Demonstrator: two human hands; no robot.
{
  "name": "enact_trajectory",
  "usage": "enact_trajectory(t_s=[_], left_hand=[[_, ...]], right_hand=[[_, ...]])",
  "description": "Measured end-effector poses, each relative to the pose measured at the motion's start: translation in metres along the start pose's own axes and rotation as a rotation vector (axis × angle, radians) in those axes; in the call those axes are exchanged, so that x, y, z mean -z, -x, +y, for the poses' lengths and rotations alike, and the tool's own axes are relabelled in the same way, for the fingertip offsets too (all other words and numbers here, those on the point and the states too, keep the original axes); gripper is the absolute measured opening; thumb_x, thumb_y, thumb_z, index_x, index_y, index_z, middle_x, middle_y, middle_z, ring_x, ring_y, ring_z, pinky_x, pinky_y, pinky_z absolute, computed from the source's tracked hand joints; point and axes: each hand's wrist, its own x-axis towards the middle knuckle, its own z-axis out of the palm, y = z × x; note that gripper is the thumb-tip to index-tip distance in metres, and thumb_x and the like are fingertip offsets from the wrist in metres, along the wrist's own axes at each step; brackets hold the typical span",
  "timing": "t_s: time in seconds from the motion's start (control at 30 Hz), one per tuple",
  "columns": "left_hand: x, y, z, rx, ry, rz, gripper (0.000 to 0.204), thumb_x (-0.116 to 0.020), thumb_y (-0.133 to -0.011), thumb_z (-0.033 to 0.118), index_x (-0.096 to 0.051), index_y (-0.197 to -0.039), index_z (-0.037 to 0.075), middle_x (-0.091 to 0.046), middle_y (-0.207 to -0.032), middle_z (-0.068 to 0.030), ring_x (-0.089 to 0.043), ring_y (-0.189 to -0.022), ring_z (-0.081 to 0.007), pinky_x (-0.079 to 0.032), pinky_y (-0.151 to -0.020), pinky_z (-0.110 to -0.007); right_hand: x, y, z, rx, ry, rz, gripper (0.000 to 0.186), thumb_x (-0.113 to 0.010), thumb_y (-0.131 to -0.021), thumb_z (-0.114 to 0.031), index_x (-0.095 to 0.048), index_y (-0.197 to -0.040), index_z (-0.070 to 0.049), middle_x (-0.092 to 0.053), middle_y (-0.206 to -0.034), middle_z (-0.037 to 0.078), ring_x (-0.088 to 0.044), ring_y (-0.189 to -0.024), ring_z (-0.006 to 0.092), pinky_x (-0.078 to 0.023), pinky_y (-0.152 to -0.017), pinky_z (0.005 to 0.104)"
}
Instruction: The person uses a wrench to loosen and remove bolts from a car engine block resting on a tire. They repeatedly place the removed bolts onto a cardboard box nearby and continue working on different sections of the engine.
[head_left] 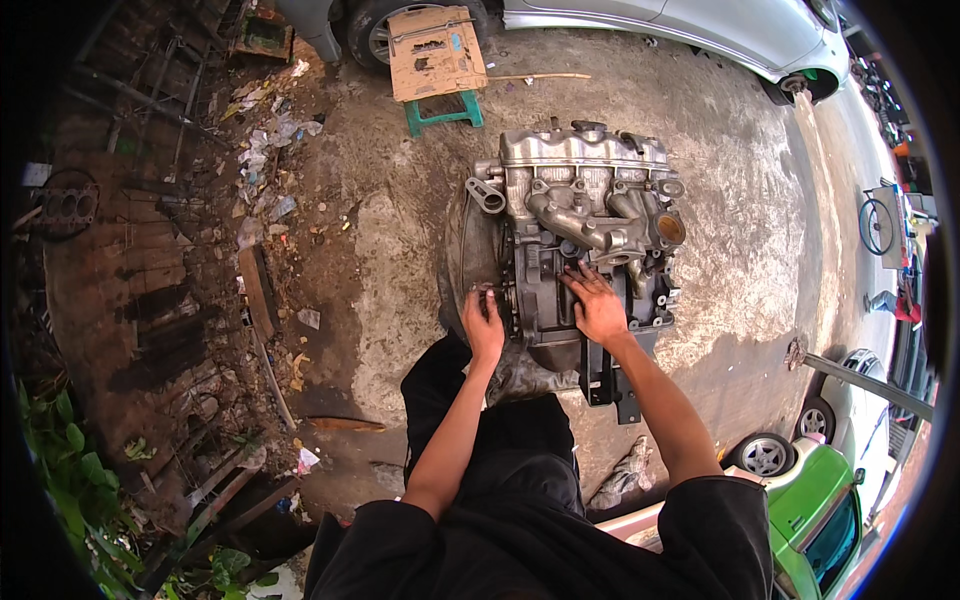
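A grey metal car engine point(585, 250) sits on the ground in front of me, with a ribbed cover on its far side and curved manifold pipes point(590, 225) across its top. My right hand point(600, 308) rests on the engine block, fingers spread and laid against the metal below the pipes. At the block's left side is my left hand point(483, 325), its fingertips drawn together beside the engine's edge. Whatever those fingertips hold, if anything, is too small to make out. A black bracket point(605, 385) juts from the engine's near side, close to my right forearm.
Beyond the engine stands a green stool point(445, 115) topped with a cardboard sheet point(437, 55) and a wrench. A silver car point(690, 30) is parked behind. Litter and wood pieces point(258, 290) lie to the left; a green car point(815, 510) stands at lower right.
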Motion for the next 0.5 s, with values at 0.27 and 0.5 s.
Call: enact_trajectory(t_s=[0.27, 0.5], left_hand=[[0.001, -0.005, 0.02, 0.139, 0.057, 0.078, 0.047, -0.051, -0.104, 0.031, -0.052, -0.128, -0.01, -0.063, -0.113, -0.0238, -0.062, -0.105, -0.0323, -0.048, -0.091, -0.042], [-0.001, 0.006, 0.028, -0.014, -0.057, -0.101, 0.038, -0.051, -0.104, 0.023, -0.055, -0.123, -0.01, -0.061, -0.117, -0.028, -0.059, -0.111, -0.0416, -0.045, -0.096, -0.044]], right_hand=[[0.001, 0.0, -0.001, -0.004, -0.008, 0.007, 0.06, -0.058, -0.081, -0.008, -0.049, -0.141, -0.013, -0.049, -0.147, 0.007, -0.035, -0.143, 0.0269, -0.028, -0.121, 0.0408], [0.0, 0.0, 0.0, 0.005, -0.026, 0.025, 0.063, -0.059, -0.08, -0.006, -0.049, -0.141, -0.014, -0.05, -0.146, 0.008, -0.036, -0.143, 0.029, -0.03, -0.12, 0.0427]])
